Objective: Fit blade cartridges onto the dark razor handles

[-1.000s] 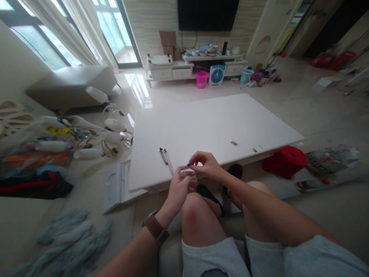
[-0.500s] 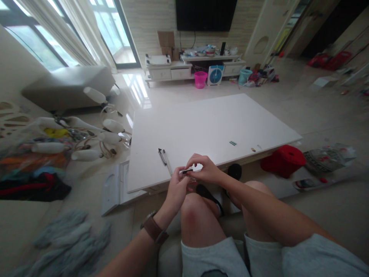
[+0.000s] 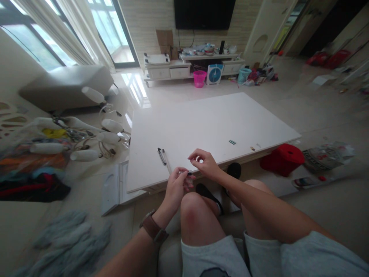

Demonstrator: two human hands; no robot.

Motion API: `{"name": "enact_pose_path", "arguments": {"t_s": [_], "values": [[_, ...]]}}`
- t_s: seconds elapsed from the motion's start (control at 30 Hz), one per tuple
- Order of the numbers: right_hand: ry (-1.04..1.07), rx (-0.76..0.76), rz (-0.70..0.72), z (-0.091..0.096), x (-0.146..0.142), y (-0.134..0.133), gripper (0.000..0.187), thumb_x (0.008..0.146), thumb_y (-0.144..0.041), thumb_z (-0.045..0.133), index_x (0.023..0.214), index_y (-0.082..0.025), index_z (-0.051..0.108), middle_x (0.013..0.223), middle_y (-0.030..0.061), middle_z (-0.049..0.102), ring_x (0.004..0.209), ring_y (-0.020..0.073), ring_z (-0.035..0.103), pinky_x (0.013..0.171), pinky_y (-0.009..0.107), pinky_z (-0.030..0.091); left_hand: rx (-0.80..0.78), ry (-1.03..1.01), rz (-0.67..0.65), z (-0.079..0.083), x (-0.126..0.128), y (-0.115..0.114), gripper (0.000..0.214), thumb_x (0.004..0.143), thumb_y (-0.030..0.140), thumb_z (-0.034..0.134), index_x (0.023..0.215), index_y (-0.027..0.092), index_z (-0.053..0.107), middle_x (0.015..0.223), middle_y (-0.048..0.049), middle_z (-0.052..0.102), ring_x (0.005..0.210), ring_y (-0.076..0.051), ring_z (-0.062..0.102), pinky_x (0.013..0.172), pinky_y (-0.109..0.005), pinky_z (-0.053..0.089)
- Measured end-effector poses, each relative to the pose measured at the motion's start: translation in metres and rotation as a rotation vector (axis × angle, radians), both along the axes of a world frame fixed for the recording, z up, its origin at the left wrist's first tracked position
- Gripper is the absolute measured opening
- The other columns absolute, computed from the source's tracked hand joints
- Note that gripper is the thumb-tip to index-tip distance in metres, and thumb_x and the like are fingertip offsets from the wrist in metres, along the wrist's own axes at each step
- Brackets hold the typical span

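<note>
The left hand (image 3: 177,185) curls in a grip beside the loosely bent right hand (image 3: 204,163).

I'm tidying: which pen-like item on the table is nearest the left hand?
The pale pen, ending beside the left hand; the darker one lies farther left.

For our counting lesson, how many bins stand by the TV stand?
2: the pink bin in front of the TV stand, and the blue bin near its right end. Others may be hidden.
</note>
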State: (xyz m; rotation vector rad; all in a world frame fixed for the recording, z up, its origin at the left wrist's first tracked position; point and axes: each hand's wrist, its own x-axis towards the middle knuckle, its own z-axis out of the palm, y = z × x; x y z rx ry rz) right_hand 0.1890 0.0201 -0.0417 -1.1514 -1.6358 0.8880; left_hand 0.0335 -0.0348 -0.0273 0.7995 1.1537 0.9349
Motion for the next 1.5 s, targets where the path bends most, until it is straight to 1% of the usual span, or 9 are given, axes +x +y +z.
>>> {"name": "enact_pose_path", "arguments": {"t_s": [0.23, 0.53, 1.03, 1.17, 1.23, 1.33, 1.37, 1.4, 1.5], "values": [[-0.016, 0.003, 0.005, -0.002, 0.0, -0.001, 0.011, 0.08, -0.012, 0.061, 0.081, -0.019, 0.07, 0.08, 0.001, 0.067, 0.072, 0.0127, 0.06, 0.061, 0.024, 0.045, -0.008, -0.002, -0.03, 0.002, 0.001, 0.0, 0.031, 0.07, 0.042, 0.068, 0.087, 0.02, 0.053, 0.071, -0.0042, 0.071, 0.051, -0.014, 0.06, 0.045, -0.02, 0.038], [-0.034, 0.008, 0.019, -0.002, -0.001, 0.0, 0.013, 0.079, -0.01, 0.06, 0.08, -0.019, 0.07, 0.079, 0.0011, 0.067, 0.071, 0.0127, 0.06, 0.061, 0.024, 0.045, -0.005, 0.006, -0.046, 0.0, 0.001, 0.001, 0.031, 0.072, 0.041, 0.066, 0.09, 0.02, 0.053, 0.072, -0.0045, 0.072, 0.053, -0.014, 0.061, 0.045, -0.019, 0.037], [-0.078, 0.009, 0.055, -0.004, 0.0, 0.0, 0.017, 0.078, -0.005, 0.059, 0.079, -0.017, 0.07, 0.079, 0.0009, 0.068, 0.071, 0.0119, 0.06, 0.061, 0.022, 0.045, 0.003, 0.005, -0.075, 0.003, 0.003, 0.002, 0.034, 0.071, 0.045, 0.068, 0.088, 0.019, 0.053, 0.075, -0.0052, 0.072, 0.054, -0.014, 0.063, 0.044, -0.018, 0.036], [-0.108, 0.011, 0.059, -0.005, -0.001, -0.001, 0.017, 0.079, -0.004, 0.059, 0.079, -0.017, 0.071, 0.078, 0.0009, 0.068, 0.071, 0.0118, 0.061, 0.062, 0.022, 0.046, -0.007, -0.008, -0.072, 0.003, 0.002, 0.001, 0.036, 0.071, 0.044, 0.068, 0.089, 0.019, 0.053, 0.075, -0.0051, 0.072, 0.054, -0.014, 0.063, 0.044, -0.018, 0.037], [-0.151, 0.022, 0.092, -0.005, 0.002, 0.001, 0.018, 0.078, -0.004, 0.058, 0.08, -0.016, 0.071, 0.08, 0.0013, 0.069, 0.072, 0.0118, 0.061, 0.062, 0.022, 0.046, -0.007, -0.009, -0.074, 0.002, 0.002, 0.001, 0.036, 0.071, 0.045, 0.069, 0.09, 0.018, 0.053, 0.076, -0.0056, 0.072, 0.054, -0.014, 0.063, 0.044, -0.018, 0.037], [-0.287, 0.014, 0.127, 0.001, 0.019, 0.018, 0.017, 0.078, -0.005, 0.061, 0.082, -0.016, 0.072, 0.084, 0.0023, 0.071, 0.073, 0.0123, 0.063, 0.065, 0.022, 0.047, -0.01, -0.004, -0.079, 0.0, 0.001, 0.002, 0.037, 0.07, 0.045, 0.069, 0.091, 0.018, 0.053, 0.077, -0.0067, 0.073, 0.054, -0.014, 0.063, 0.043, -0.018, 0.037], [-0.344, -0.006, 0.092, 0.005, 0.03, 0.027, 0.015, 0.078, -0.007, 0.062, 0.083, -0.016, 0.073, 0.084, 0.0028, 0.072, 0.073, 0.0127, 0.063, 0.066, 0.023, 0.048, -0.012, -0.002, -0.08, -0.001, 0.001, 0.002, 0.037, 0.07, 0.046, 0.069, 0.091, 0.018, 0.053, 0.077, -0.0069, 0.073, 0.054, -0.014, 0.063, 0.043, -0.018, 0.036], [-0.404, -0.033, 0.029, 0.009, 0.044, 0.037, 0.013, 0.079, -0.009, 0.063, 0.084, -0.016, 0.073, 0.085, 0.0036, 0.073, 0.072, 0.0133, 0.064, 0.067, 0.024, 0.048, -0.014, -0.002, -0.081, -0.001, 0.001, 0.002, 0.038, 0.07, 0.046, 0.069, 0.09, 0.018, 0.053, 0.077, -0.0071, 0.073, 0.053, -0.013, 0.063, 0.043, -0.018, 0.036], [-0.635, -0.097, -0.164, 0.019, 0.097, 0.069, 0.015, 0.084, -0.02, 0.062, 0.09, -0.016, 0.075, 0.087, 0.0065, 0.075, 0.077, 0.017, 0.066, 0.074, 0.027, 0.049, -0.004, -0.008, -0.083, -0.002, 0.001, 0.002, 0.038, 0.071, 0.047, 0.069, 0.09, 0.018, 0.053, 0.078, -0.0076, 0.073, 0.053, -0.013, 0.063, 0.042, -0.017, 0.036]]}}
